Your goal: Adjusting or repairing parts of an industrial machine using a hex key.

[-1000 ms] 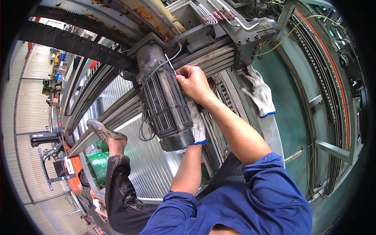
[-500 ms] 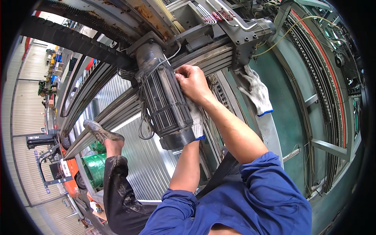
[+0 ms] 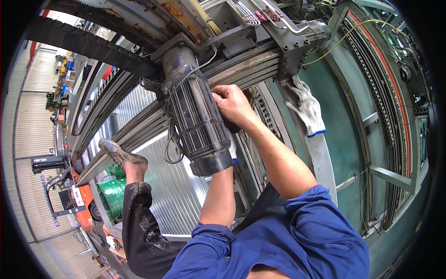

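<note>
A dark finned motor (image 3: 195, 116) hangs from the machine carriage in front of me. Bare and closed, my right hand (image 3: 233, 106) is at the motor's right side with its fingers curled inward. Whatever the fingertips pinch, if anything, is too hidden to make out. My left forearm (image 3: 218, 197) passes up behind the motor's black end cap (image 3: 211, 163), which hides the left hand's fingers. Only a sliver of white glove (image 3: 233, 149) with a blue cuff shows beside that cap. Another white knitted glove (image 3: 306, 109) lies on the grey frame to the right.
Hex keys (image 3: 248, 15) and red-handled tools lie on top of the carriage. Cables (image 3: 173, 146) loop at the motor's left. A toothed rail (image 3: 93, 51) crosses the upper left. My left foot (image 3: 121, 156) rests near a green drum (image 3: 111, 200). An orange forklift (image 3: 83, 204) stands farther left.
My right hand has shifted slightly down and right along the motor's side. The white glove by my left wrist has slid behind the motor, leaving less of it visible.
</note>
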`<action>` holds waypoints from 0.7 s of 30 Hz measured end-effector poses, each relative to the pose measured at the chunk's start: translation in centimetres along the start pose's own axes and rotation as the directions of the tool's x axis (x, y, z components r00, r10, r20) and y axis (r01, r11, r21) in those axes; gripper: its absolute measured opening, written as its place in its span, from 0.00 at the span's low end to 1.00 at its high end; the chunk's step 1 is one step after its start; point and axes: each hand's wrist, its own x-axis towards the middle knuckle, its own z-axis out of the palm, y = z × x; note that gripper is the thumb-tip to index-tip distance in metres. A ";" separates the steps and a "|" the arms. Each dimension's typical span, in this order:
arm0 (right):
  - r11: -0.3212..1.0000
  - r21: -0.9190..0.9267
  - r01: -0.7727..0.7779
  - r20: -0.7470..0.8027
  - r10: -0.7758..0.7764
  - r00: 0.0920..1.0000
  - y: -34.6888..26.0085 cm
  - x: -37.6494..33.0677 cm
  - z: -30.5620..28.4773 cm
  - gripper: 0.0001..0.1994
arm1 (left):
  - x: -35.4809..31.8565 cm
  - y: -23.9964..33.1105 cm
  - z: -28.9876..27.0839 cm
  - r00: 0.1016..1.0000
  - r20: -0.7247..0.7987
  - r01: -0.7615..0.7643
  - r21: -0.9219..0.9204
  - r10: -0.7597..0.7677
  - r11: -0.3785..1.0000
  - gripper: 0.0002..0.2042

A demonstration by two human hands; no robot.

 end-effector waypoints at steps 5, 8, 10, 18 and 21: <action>0.924 0.191 -0.332 0.438 0.223 0.871 1.1 1.7 -1.2 0.12 | -0.5 1.4 1.7 1.000 0.018 -0.015 0.053 0.015 0.998 0.23; 0.892 0.244 -0.380 0.505 0.217 0.835 1.6 2.9 -2.3 0.10 | 0.2 1.3 1.5 1.000 0.015 -0.028 0.070 0.027 0.997 0.23; 0.934 0.083 -0.348 0.450 0.276 0.849 -0.6 2.4 -2.1 0.07 | 1.0 -0.8 0.9 0.754 0.631 0.587 -0.524 -0.182 0.617 0.17; 0.941 -0.180 -0.286 0.280 0.328 0.902 0.7 -0.3 -6.3 0.14 | -8.5 -2.1 -0.1 0.620 0.453 0.758 -0.134 -0.641 0.638 0.19; 0.939 -0.284 -0.193 0.231 0.263 0.937 -0.9 -4.3 -8.0 0.11 | -10.0 1.1 -1.3 0.412 0.580 0.571 0.436 -0.703 0.695 0.20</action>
